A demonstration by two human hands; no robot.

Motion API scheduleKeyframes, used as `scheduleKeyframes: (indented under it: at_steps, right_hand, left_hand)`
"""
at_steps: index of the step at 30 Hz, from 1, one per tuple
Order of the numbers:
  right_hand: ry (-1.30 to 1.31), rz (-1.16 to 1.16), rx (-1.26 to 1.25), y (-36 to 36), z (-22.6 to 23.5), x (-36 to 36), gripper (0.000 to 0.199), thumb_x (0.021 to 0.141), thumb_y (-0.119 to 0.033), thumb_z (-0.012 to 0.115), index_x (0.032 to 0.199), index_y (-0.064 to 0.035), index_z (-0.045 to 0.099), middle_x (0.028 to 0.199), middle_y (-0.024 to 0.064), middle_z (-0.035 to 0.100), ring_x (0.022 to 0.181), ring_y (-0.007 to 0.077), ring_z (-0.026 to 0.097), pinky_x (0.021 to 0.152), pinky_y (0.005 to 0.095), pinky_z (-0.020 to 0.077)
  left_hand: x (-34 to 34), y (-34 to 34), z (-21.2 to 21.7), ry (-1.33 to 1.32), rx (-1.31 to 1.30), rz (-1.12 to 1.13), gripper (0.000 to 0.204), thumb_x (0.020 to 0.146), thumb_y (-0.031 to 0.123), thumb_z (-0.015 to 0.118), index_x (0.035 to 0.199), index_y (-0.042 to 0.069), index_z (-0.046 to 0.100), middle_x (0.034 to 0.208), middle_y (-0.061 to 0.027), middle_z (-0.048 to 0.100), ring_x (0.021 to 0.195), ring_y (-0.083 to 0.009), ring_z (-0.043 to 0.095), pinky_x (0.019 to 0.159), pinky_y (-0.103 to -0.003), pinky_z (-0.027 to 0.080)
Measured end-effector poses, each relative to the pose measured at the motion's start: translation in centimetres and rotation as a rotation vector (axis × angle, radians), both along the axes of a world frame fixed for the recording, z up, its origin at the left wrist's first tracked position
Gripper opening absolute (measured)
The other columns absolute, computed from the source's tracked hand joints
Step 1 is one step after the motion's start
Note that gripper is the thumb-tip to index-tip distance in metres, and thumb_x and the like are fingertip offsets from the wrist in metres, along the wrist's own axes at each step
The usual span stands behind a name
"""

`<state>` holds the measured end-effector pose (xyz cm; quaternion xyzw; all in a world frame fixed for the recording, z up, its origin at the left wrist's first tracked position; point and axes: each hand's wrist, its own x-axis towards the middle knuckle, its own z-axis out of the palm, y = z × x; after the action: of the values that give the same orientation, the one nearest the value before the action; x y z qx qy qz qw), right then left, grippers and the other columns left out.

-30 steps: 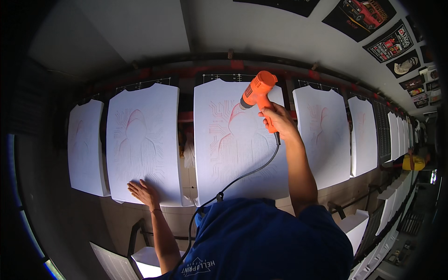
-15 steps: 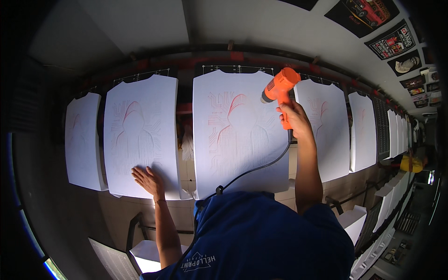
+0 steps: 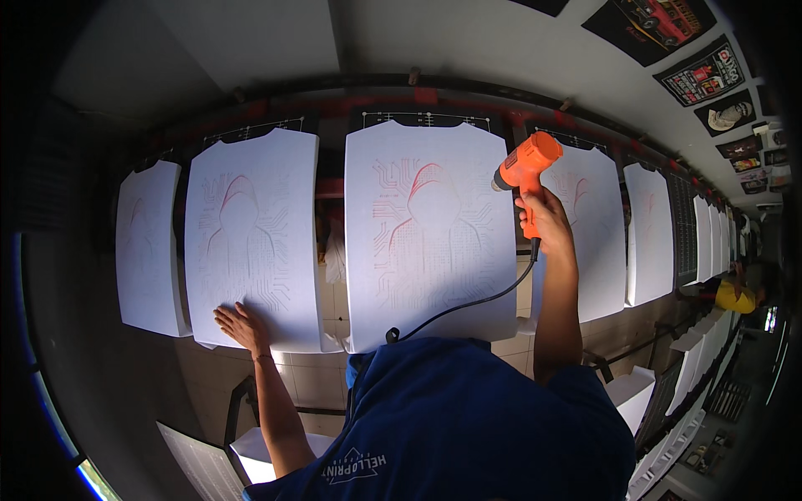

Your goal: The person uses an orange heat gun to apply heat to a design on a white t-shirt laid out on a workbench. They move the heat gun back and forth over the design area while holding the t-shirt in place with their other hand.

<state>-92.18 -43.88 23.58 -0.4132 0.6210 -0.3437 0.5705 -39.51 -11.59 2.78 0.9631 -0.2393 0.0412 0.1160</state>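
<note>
Currently, I am viewing the bench through the head camera. The right hand [image 3: 547,221] is gripping the orange heat gun [image 3: 530,163] by its handle, with fingers curled around it. The heat gun is hanging above the gap between the centre shirt [image 3: 430,275] and the right shirt [image 3: 597,267]. Its nozzle [image 3: 499,180] is pointing left and downward, overlapping the right border of the centre shirt. The left hand [image 3: 243,328] is lying palm down, spread flat and holding nothing, at the near end of the left shirt [image 3: 251,271].

I am judging the step in hand as warming the faint red hooded-figure print [image 3: 430,204] on the centre shirt while the left hand is feeling the neighbouring cloth. In my judgement, the next move is calling for a steady sweep with the nozzle staying clear of the cloth, and for slack in the black cord [image 3: 476,302].

I am not seeing whether the heat gun is blowing; its trigger is hiding behind the fingers. The right hand and forearm are covering part of the right shirt. The cord is disappearing at the blue top [image 3: 493,417], so its far end is out of sight. Dampness in the print and the left hand's pressure are remaining impossible to tell.
</note>
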Motion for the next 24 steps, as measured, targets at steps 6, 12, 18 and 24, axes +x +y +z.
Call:
scheduleKeyframes:
  at_steps: [6,12,18,24]
  right_hand:
    - [-0.072,0.099,0.019,1.3,-0.2,3.1,0.037,0.088,-0.022,0.061,0.119,-0.0038,0.052,0.093,0.0078,0.062,0.067,0.0092,0.054,0.059,0.0246,0.0469]
    - [-0.111,0.213,0.062,2.1,-0.3,4.7,0.032,0.089,-0.021,0.060,0.115,-0.0033,0.055,0.092,0.0092,0.063,0.067,0.0095,0.054,0.060,0.0250,0.0470]
    - [-0.031,0.027,0.024,2.4,-0.1,-0.2,0.032,0.089,-0.020,0.060,0.117,-0.0049,0.055,0.090,0.0054,0.061,0.065,0.0080,0.052,0.056,0.0232,0.0456]
    - [-0.051,0.037,0.006,3.4,-0.2,0.6,0.033,0.089,-0.020,0.060,0.118,-0.0051,0.054,0.091,0.0049,0.061,0.067,0.0079,0.053,0.058,0.0231,0.0458]
  left_hand:
    - [-4.2,-3.5,0.5,-0.010,-0.006,-0.151,0.062,0.100,0.039,0.027,0.145,-0.004,0.021,0.153,-0.0209,0.018,0.142,-0.0364,0.014,0.115,-0.046,0.011]
    - [-5.2,-3.4,0.0,-0.041,0.026,-0.316,0.062,0.100,0.038,0.029,0.145,-0.003,0.020,0.153,-0.0197,0.018,0.142,-0.0347,0.013,0.116,-0.045,0.010]
    - [1.1,0.4,-1.0,-0.046,0.009,-0.069,0.066,0.100,0.044,0.025,0.145,-0.005,0.020,0.152,-0.0227,0.017,0.142,-0.0364,0.013,0.115,-0.046,0.011]
    - [-1.0,-2.2,0.2,-0.004,-0.017,-0.073,0.067,0.100,0.045,0.024,0.145,-0.005,0.020,0.152,-0.0225,0.017,0.142,-0.0366,0.013,0.115,-0.046,0.010]
